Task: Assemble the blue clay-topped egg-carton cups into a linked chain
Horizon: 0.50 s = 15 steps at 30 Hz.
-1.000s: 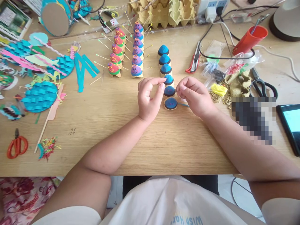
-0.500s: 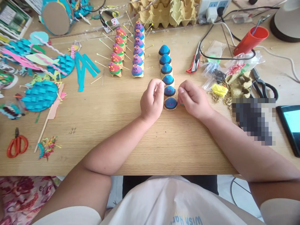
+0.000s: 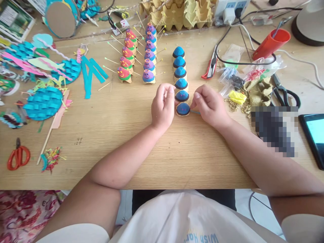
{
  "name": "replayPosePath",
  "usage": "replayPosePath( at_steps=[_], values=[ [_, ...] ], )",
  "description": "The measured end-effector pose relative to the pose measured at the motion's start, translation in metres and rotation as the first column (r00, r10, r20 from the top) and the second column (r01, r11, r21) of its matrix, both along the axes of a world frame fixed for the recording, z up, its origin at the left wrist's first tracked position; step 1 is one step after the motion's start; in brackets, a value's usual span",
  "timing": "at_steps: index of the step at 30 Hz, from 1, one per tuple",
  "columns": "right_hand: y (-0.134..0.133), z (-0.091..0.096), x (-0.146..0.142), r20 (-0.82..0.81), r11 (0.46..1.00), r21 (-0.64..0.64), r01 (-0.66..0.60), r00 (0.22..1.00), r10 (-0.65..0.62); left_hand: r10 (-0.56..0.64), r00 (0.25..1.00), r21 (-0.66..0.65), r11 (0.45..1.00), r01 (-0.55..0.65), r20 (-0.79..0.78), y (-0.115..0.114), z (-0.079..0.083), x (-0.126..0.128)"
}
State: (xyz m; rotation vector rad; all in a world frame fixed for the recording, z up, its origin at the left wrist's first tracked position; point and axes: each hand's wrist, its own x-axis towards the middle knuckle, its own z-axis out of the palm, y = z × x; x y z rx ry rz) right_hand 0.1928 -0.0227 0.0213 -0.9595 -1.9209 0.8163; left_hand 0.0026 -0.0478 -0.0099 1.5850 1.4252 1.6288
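Observation:
A row of egg-carton cups (image 3: pixel 182 109) topped with blue domes and dark rims lies between my hands. The nearest two domes carry small pink eye-like marks. On the row's left side, my left hand (image 3: pixel 163 106) is closed with curled fingers close against the cups; whether it grips anything is hidden. My right hand (image 3: pixel 209 105) is closed in a pinch right of the nearest cup. A thin blue stick-like piece (image 3: pixel 194 111) shows from its fingers, pointing at that cup.
Red-green cups (image 3: pixel 124 74) and purple-blue cups (image 3: pixel 148 76) with pins stand left. A box cutter (image 3: pixel 209 67), plastic bags (image 3: pixel 255 71), black scissors (image 3: pixel 285 92) and a phone (image 3: pixel 314 135) lie right. Red scissors (image 3: pixel 19 157) and woven blue paper (image 3: pixel 43 103) lie far left.
The blue row has shifted slightly up and left. My left hand has edged left, and more of the blue piece shows at my right fingers.

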Motion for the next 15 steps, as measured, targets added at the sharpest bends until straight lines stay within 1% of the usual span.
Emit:
replayPosePath(
  at_steps=[4, 7, 10, 15],
  values=[
    [0.002, -0.001, 0.000, -0.028, 1.000, -0.003, 0.027, 0.999, -0.027, -0.001, 1.000, -0.013, 1.000, 0.001, -0.001, 0.001, 0.002, 0.000],
    [0.006, -0.004, 0.000, -0.090, 0.999, -0.043, 0.023, 0.996, -0.026, 0.007, 1.000, -0.018, 1.000, -0.007, -0.003, 0.001, 0.003, 0.000],
    [0.008, -0.006, 0.000, -0.151, 0.997, -0.077, 0.014, 0.988, -0.026, -0.009, 1.000, -0.016, 1.000, 0.009, -0.014, 0.001, 0.003, 0.000],
    [0.011, -0.004, -0.001, -0.178, 0.996, -0.027, 0.086, 0.980, -0.089, -0.008, 1.000, -0.008, 1.000, 0.008, 0.002, 0.001, 0.003, 0.000]
  ],
)
